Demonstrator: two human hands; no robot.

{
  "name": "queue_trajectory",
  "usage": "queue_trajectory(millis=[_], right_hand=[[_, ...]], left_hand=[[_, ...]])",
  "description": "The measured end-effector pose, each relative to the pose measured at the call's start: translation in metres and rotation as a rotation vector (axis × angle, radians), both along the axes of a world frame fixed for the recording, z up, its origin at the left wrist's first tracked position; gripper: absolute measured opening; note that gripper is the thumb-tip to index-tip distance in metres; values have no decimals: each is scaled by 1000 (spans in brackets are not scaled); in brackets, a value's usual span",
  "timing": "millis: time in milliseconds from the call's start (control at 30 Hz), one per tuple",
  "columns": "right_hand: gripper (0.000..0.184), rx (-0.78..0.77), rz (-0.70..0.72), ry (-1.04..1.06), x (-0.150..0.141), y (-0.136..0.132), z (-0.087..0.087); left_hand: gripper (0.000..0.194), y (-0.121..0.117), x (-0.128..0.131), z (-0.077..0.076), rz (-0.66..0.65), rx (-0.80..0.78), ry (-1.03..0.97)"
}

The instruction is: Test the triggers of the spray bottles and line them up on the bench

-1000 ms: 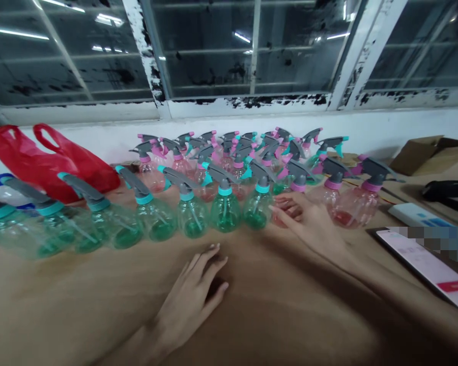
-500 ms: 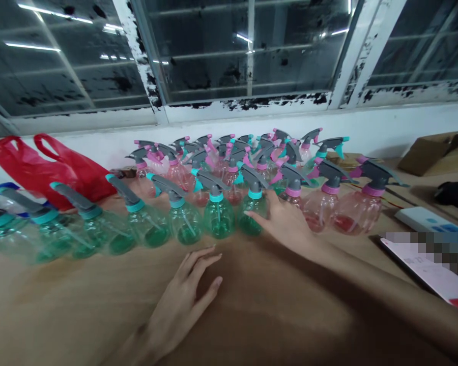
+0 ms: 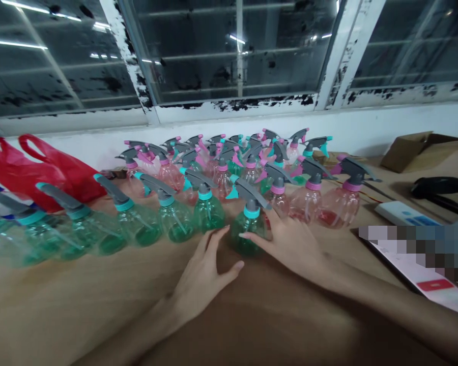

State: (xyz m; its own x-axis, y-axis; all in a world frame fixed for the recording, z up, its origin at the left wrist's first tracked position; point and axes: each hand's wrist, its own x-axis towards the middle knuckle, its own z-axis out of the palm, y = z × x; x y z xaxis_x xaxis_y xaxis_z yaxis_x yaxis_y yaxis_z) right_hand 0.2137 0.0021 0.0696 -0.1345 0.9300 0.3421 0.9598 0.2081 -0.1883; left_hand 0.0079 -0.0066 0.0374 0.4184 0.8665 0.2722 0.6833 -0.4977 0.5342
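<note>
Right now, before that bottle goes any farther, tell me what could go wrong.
The right hand might knock the pink bottle close behind its fingers while holding the green spray bottle.
The left hand could nudge the neighbouring green bottle, close to its fingertips.
The right forearm may brush the screen device lying near it.

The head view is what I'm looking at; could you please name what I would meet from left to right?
Red plastic bag, left hand, green spray bottle against the right thumb, right hand, rightmost pink spray bottle, open cardboard box.
</note>
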Motion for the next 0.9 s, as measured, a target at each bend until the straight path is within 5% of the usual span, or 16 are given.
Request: queue_trajectory(millis=[133,267,467,567,700,900], right_hand=[[68,16,50,4,11,-31,0],[74,4,117,53,23,-47,7],[71,-42,409,500,39,-37,13],[52,-28,521,710,38,-29,14],[32,32,528,828,29,-26,16],[33,-33,505,934,22,-19,13]], left_hand=[[86,-6,20,-5,-28,-30,19],[91,-14,32,-10,-109,-135,-37],[90,-23,48,-11,-248,-170,-94],[89,-24,56,-9,-259,-189,-75],[85,-22,63,-8,-299,-191,-69],[89,-14,61,-10,-282,-138,-54]])
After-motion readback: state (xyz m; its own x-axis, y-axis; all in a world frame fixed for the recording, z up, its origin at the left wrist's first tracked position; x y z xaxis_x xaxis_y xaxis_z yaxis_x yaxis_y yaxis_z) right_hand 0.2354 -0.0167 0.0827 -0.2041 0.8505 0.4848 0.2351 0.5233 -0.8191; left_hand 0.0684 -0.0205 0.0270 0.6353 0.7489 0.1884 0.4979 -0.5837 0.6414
